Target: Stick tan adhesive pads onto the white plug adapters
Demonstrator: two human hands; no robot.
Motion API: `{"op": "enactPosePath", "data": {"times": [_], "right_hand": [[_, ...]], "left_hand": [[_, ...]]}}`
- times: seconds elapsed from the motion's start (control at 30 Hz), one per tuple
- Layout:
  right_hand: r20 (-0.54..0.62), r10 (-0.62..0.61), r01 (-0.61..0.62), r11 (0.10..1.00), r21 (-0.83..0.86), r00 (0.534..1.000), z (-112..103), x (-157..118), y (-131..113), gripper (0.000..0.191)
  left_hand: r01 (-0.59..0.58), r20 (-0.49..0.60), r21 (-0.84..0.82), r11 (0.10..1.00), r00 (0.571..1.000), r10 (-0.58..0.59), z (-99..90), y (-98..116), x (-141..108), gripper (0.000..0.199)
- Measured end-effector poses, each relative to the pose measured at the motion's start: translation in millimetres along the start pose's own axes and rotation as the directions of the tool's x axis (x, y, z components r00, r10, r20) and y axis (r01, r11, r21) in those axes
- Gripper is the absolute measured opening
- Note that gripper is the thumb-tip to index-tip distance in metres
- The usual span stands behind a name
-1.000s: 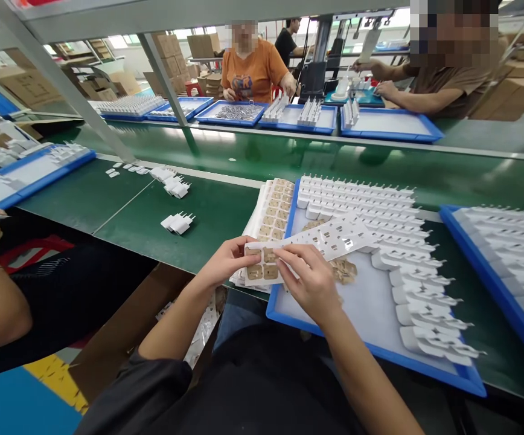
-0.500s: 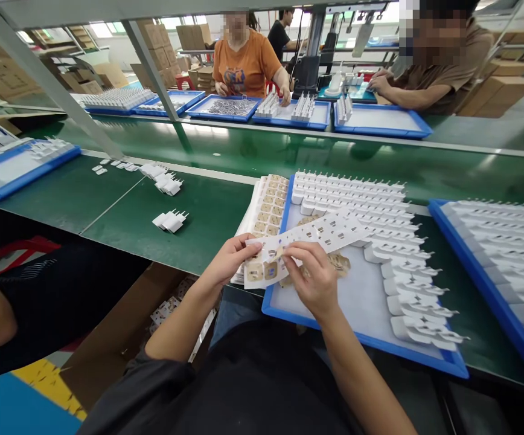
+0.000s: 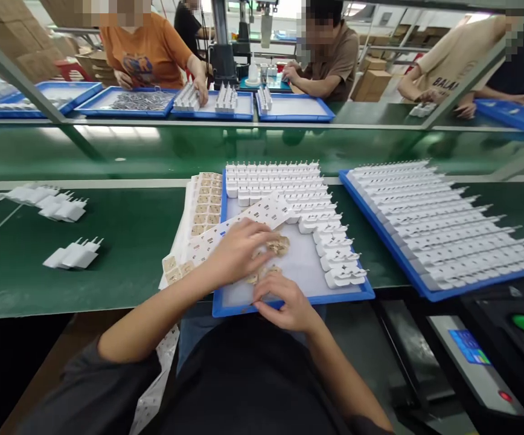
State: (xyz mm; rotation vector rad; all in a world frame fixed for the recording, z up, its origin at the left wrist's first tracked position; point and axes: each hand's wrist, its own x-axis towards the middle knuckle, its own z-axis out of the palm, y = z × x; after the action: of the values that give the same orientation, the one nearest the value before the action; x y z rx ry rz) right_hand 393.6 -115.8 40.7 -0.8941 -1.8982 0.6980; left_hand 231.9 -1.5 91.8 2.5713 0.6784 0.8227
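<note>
As the left hand (image 3: 238,251), loosely spread, apparently gathers adjacent tan pieces (image 3: 280,245), any pinch by the right hand (image 3: 288,304) is indeterminate; pickup calls for precision.

Main tray (image 3: 343,298) is set on the near bench (image 3: 135,241), with plugs (image 3: 271,181) lined up along its far and right sides. Sheets (image 3: 205,202) are stacked just left of it; one sheet (image 3: 262,212) is slanted from there over the tray. Loose pieces (image 3: 278,244) are piled mid-tray. Another tray (image 3: 434,295), packed with rows, is parked right. Plug clusters (image 3: 74,255) are left well off left, and more trays (image 3: 212,115) are lined up behind.
</note>
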Motion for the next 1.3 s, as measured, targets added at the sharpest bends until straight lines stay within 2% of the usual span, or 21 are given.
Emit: {"op": "enactPosePath", "data": {"times": [0.03, 0.1, 0.17, 0.2, 0.27, 0.33, 0.4, 0.47, 0.53, 0.6, 0.67, 0.8, 0.93, 1.0, 1.03, 1.07, 1.1, 1.17, 1.2, 1.23, 1.3], "right_hand": [[0.044, 0.013, -0.014, 1.000, 0.019, 0.999, 0, -1, 0, 0.009], [0.098, 0.051, -0.056, 0.997, 0.045, 0.994, -1, -3, 1, 0.010], [0.103, 0.094, -0.099, 0.994, 0.045, 0.990, -1, -5, 1, 0.011], [0.101, 0.115, -0.119, 0.992, 0.037, 0.988, -1, -6, 2, 0.011], [0.114, 0.158, -0.162, 0.986, 0.030, 0.981, -1, -6, 2, 0.011], [0.155, 0.195, -0.204, 0.978, 0.041, 0.968, -1, -6, 1, 0.011], [0.185, 0.210, -0.223, 0.973, 0.054, 0.960, -1, -5, 1, 0.011], [0.197, 0.197, -0.215, 0.974, 0.074, 0.961, -1, -5, 2, 0.010], [0.196, 0.182, -0.203, 0.975, 0.094, 0.964, -1, -5, 3, 0.010], [0.189, 0.170, -0.192, 0.976, 0.106, 0.967, -1, -5, 4, 0.009], [0.186, 0.162, -0.183, 0.978, 0.102, 0.969, 0, -5, 5, 0.009], [0.188, 0.163, -0.180, 0.980, 0.080, 0.969, 2, -5, 7, 0.009], [0.188, 0.169, -0.186, 0.979, 0.079, 0.968, 3, -5, 7, 0.009], [0.193, 0.152, -0.174, 0.979, 0.103, 0.969, 2, -4, 5, 0.009], [0.192, 0.138, -0.164, 0.978, 0.126, 0.972, 1, -4, 5, 0.009], [0.185, 0.126, -0.155, 0.976, 0.155, 0.975, 0, -3, 4, 0.009], [0.165, 0.119, -0.150, 0.971, 0.186, 0.979, -1, -3, 4, 0.009], [0.095, 0.120, -0.140, 0.961, 0.239, 0.988, -2, -3, 4, 0.008], [0.052, 0.122, -0.131, 0.957, 0.259, 0.991, -3, -4, 4, 0.008], [0.013, 0.121, -0.120, 0.953, 0.279, 0.993, -4, -4, 5, 0.007], [-0.036, 0.114, -0.096, 0.939, 0.329, 0.993, -6, -5, 8, 0.006]], "left_hand": [[-0.162, 0.068, -0.007, 0.987, 0.984, 0.162, 12.0, 14, 19, 0.025], [-0.422, 0.175, 0.034, 0.906, 0.895, 0.410, 36.9, 37, 51, 0.030], [-0.597, 0.249, 0.077, 0.799, 0.787, 0.564, 59.6, 53, 71, 0.034], [-0.644, 0.272, 0.093, 0.759, 0.750, 0.603, 69.4, 58, 78, 0.035], [-0.690, 0.298, 0.098, 0.717, 0.708, 0.640, 85.5, 60, 84, 0.034], [-0.705, 0.302, 0.067, 0.706, 0.688, 0.660, 97.5, 57, 85, 0.030], [-0.716, 0.260, 0.010, 0.698, 0.676, 0.690, 105.6, 51, 83, 0.023], [-0.730, 0.189, -0.024, 0.683, 0.667, 0.720, 109.7, 47, 82, 0.018], [-0.766, 0.151, 0.016, 0.643, 0.637, 0.756, 110.3, 46, 82, 0.019], [-0.805, 0.180, 0.102, 0.585, 0.593, 0.785, 108.5, 46, 83, 0.022], [-0.819, 0.224, 0.170, 0.548, 0.574, 0.787, 105.7, 47, 83, 0.022], [-0.799, 0.272, 0.216, 0.562, 0.602, 0.751, 101.3, 47, 80, 0.019], [-0.798, 0.324, 0.175, 0.577, 0.600, 0.732, 101.4, 47, 80, 0.020], [-0.775, 0.374, 0.123, 0.620, 0.615, 0.694, 100.4, 46, 80, 0.017], [-0.744, 0.393, 0.082, 0.664, 0.636, 0.664, 98.2, 44, 79, 0.013], [-0.689, 0.394, 0.032, 0.724, 0.674, 0.624, 94.4, 41, 77, 0.007], [-0.605, 0.365, -0.027, 0.796, 0.735, 0.571, 88.7, 37, 73, 0.005], [-0.351, 0.234, -0.188, 0.917, 0.891, 0.389, 71.7, 29, 57, 0.021], [-0.204, 0.158, -0.291, 0.935, 0.953, 0.258, 61.3, 24, 46, 0.031], [-0.062, 0.104, -0.398, 0.915, 0.988, 0.112, 50.4, 20, 32, 0.040], [0.149, 0.072, -0.580, 0.801, 0.989, -0.132, 30.5, 14, 2, 0.054]]}}
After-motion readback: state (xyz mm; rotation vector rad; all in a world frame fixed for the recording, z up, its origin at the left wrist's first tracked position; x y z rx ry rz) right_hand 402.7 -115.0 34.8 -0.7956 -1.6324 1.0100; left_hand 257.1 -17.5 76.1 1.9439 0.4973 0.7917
